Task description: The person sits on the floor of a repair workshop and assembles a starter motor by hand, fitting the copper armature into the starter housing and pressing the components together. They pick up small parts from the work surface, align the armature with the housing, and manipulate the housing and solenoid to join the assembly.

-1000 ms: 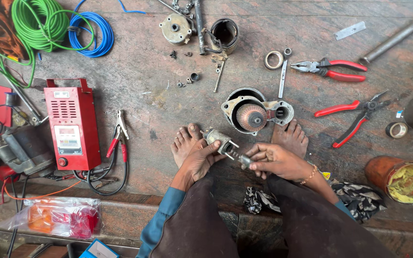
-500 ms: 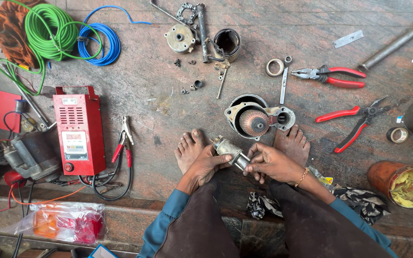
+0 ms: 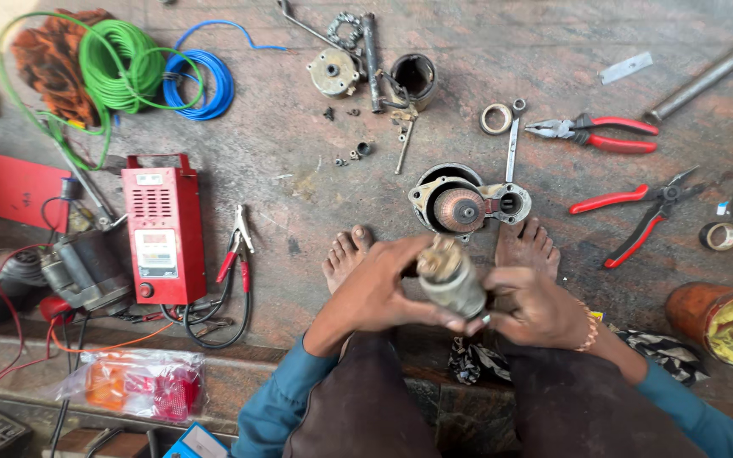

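Head view, looking down at a seated person on a reddish-brown floor. Lower centre of frame: both hands meet on one cylindrical metal motor part, grey body w/ a lighter, brassy toothed end pointing up-frame. Left hand comes in from lower left, forearm angled up-right, wrist bent, fingers wrapped round the part's left side; closed grip on it. Right hand comes in from lower right, bracelet at wrist, fingers curled on the part's lower right end; also gripping. Part is held clear of the floor, approx. between the two bare feet, just below the open motor housing, which lies at frame centre w/ a coppery wound core showing.

Surroundings: upper right, two red-handled pliers and, a flat spanner and a metal ring beside it. Top centre: round end plate, dark cylindrical shell, small loose screws near them. Upper left: green wire coil touching a blue wire coil. Left of centre: red box-shaped tester w/ clamp leads to its right. Lower right edge: orange tin w/ yellowish contents. Lower left: clear plastic bag holding red and orange items.
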Available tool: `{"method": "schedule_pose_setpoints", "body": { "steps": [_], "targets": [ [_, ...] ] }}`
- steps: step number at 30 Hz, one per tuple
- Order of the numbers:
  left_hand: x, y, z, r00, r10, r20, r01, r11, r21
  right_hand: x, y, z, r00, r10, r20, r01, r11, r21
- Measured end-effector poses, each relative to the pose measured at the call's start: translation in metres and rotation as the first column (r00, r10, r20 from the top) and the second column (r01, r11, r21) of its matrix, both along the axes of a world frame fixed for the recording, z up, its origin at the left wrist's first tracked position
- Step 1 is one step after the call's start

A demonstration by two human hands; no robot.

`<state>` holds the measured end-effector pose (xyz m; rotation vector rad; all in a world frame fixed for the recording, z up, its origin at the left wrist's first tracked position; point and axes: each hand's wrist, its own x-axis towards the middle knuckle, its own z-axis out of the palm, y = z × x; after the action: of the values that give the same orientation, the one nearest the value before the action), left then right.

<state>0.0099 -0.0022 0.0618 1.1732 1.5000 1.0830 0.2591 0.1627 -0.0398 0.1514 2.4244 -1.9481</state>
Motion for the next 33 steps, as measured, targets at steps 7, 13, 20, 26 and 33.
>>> {"method": "schedule_pose_setpoints", "body": {
  "steps": [7, 13, 20, 26, 33],
  "targets": [
    [0.011, 0.047, 0.085, 0.995, 0.022, -0.096, -0.009, 0.991, 0.133, -0.01, 0.013, 0.071, 0.843, -0.212, -0.494, 0.322, 0.935, 0.148],
    [0.012, 0.068, 0.095, 0.951, -0.058, -0.304, 0.11, 0.981, 0.158, -0.022, 0.021, 0.122, 0.973, -0.22, 0.064, 0.229, 0.94, -0.252],
    [0.006, 0.061, 0.082, 0.865, -0.112, -0.489, 0.201, 0.971, 0.133, -0.034, 0.022, 0.107, 0.989, -0.151, 0.009, 0.07, 0.406, -0.911],
    [0.004, 0.041, 0.057, 0.984, -0.016, -0.178, 0.014, 1.0, -0.011, -0.021, 0.025, 0.086, 0.942, -0.334, 0.017, 0.078, 0.17, -0.982],
    [0.015, 0.048, 0.029, 0.946, 0.031, -0.324, -0.043, 0.999, -0.03, -0.017, 0.02, 0.071, 0.903, -0.425, 0.057, 0.097, 0.073, -0.993]
  ]
}}
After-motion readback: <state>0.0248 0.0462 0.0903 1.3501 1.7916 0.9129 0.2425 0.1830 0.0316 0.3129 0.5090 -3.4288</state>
